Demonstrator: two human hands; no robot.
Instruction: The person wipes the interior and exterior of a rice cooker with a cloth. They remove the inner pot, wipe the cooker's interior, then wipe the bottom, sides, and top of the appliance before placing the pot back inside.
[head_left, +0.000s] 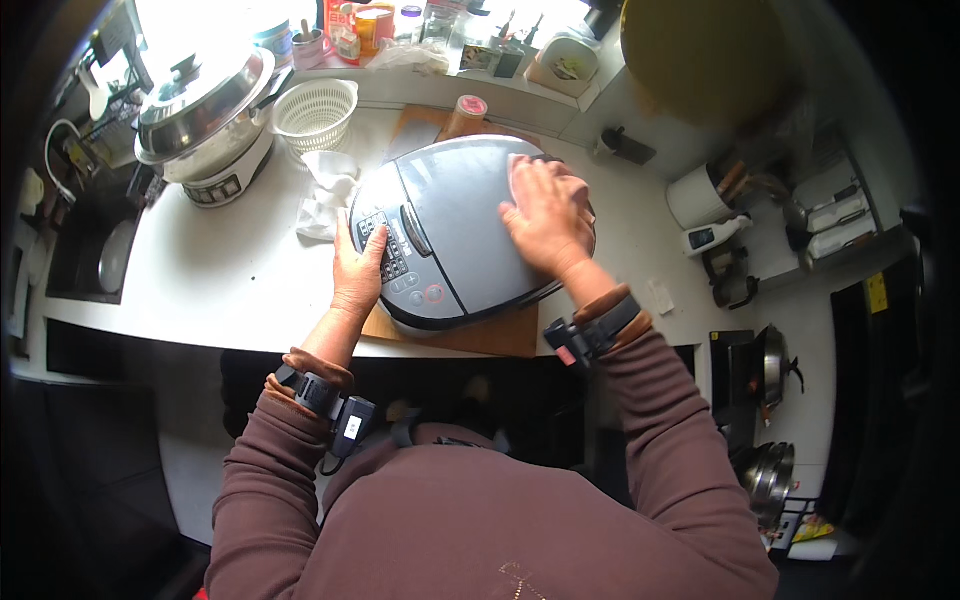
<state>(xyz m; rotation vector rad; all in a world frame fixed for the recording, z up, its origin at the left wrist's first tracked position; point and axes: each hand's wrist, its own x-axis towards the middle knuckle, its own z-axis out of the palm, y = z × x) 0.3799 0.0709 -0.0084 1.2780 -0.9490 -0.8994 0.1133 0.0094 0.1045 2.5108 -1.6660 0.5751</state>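
A grey and black rice cooker (472, 217) sits turned sideways on the counter, its lid down and its button panel facing left. My left hand (358, 266) holds the panel end, with the thumb on top by the buttons and the fingers along the side. On the far right part of the lid, my right hand (551, 217) presses a pink cloth (516, 169) flat; the palm hides most of it. A wooden cutting board (502, 335) shows under the cooker's near side.
Left of the cooker are crumpled white tissue (330, 176), a white plastic colander (315, 112) and a lidded electric pot (206, 124). Behind it stands a tape roll (471, 109). To the right are a utensil holder (697, 196) and a white handheld device (716, 234). A sink (97, 247) lies far left.
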